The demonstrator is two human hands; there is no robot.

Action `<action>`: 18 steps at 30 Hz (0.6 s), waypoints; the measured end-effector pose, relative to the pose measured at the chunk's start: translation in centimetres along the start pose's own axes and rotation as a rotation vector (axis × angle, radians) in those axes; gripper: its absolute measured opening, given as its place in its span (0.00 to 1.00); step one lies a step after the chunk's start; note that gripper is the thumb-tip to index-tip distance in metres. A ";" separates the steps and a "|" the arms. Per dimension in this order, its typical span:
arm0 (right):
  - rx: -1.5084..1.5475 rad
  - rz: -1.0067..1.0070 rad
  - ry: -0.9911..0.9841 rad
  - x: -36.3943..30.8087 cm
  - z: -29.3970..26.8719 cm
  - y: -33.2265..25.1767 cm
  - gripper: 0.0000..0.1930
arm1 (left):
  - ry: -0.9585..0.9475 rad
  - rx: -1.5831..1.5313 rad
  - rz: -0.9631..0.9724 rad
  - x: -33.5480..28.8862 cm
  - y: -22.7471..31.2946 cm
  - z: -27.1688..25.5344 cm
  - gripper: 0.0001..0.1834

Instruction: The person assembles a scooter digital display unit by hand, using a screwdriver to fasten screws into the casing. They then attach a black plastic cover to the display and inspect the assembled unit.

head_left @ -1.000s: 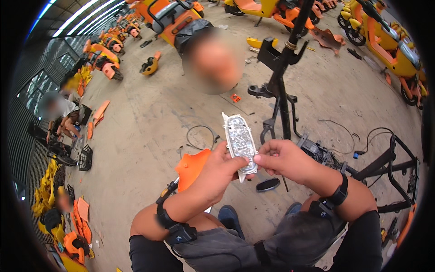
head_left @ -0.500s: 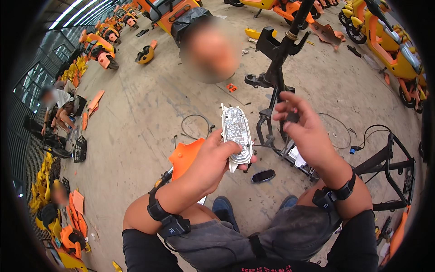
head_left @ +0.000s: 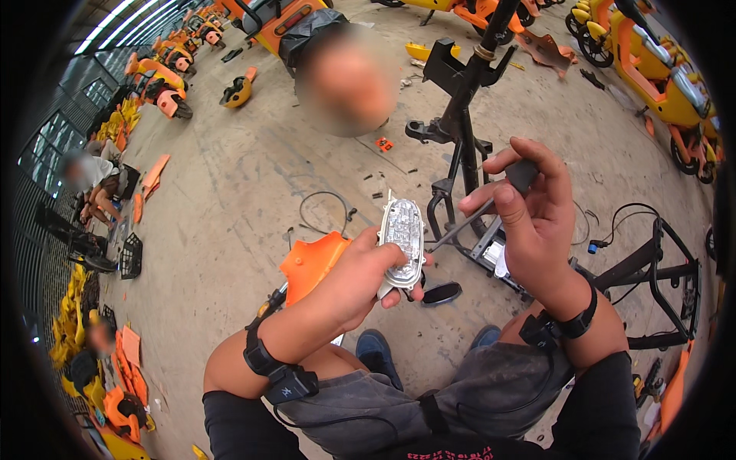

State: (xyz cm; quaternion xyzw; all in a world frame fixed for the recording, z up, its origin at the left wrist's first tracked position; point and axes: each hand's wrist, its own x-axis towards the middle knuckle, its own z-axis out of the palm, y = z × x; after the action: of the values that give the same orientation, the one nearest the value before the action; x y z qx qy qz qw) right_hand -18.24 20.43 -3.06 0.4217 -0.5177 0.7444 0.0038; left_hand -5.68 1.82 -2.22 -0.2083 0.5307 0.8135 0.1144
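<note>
Silver-and-white lamp (head_left: pixel 404 227), above floor (head_left: pixel 253 192), pinched in left hand (head_left: pixel 369 270). Right hand (head_left: pixel 540 224) pinches dark-handled screwdriver (head_left: pixel 522 176), tip just beside lamp. Apparent step: tool work; next move calls for steady left grip.

Glossy plast. lamp (head_left: pixel 404 222), matt conc. flr (head_left: pixel 230 192)

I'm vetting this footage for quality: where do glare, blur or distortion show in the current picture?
Head view throughout: bright glints on the lamp in the left hand; a round blur against the black bag; another over a person's head; ceiling lights glaring at upper left; the left wall bending along the dark rim.
</note>
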 end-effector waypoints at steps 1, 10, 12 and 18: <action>-0.010 0.006 -0.008 0.0 0.0 -0.1 0.24 | -0.003 0.011 -0.005 0.0 0.0 0.0 0.26; 0.031 0.055 -0.081 -0.4 0.2 -0.7 0.24 | 0.002 0.082 -0.071 -0.2 -0.4 0.7 0.27; 0.041 0.067 -0.071 -0.5 0.2 -0.6 0.24 | 0.003 0.078 -0.079 -0.1 -0.4 0.8 0.28; 0.004 0.104 -0.075 -0.4 0.4 -0.6 0.25 | -0.009 0.098 -0.080 0.0 -0.5 0.4 0.28</action>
State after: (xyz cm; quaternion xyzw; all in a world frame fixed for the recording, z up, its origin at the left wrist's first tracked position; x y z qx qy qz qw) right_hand -17.46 20.54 -2.83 0.4219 -0.5370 0.7284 -0.0550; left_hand -5.57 2.38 -2.44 -0.2199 0.5609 0.7821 0.1591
